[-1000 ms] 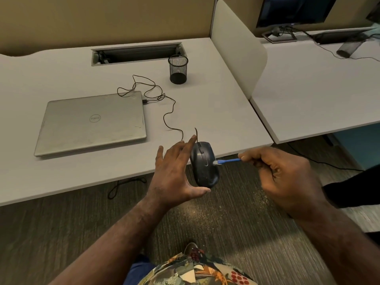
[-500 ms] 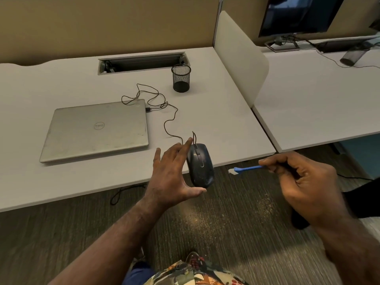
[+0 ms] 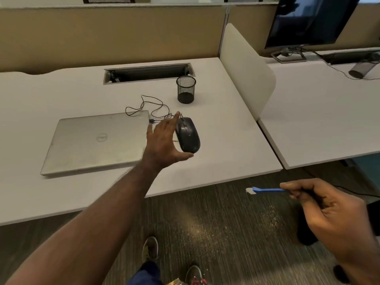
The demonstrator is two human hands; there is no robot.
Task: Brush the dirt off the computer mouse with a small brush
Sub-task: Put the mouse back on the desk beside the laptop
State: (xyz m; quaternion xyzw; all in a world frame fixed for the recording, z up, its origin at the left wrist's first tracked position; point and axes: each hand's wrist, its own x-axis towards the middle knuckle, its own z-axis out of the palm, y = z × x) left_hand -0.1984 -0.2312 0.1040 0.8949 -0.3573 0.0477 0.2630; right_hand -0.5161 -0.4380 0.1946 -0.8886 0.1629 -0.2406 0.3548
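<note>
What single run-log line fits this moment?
left hand: holds mouse above desk | right hand: holds brush, apart from mouse

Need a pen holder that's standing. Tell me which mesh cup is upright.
The black mesh cup behind the mouse stands upright; the other mesh cup, beside the monitor, lies tipped over.

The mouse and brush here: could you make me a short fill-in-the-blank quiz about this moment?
1. The black mouse is held by the ___ hand.
2. The right hand holds a brush with a ___ handle.
3. The laptop lid is ___.
4. The mesh cup stands on the ___.

Answers: left; blue; closed; desk
</note>
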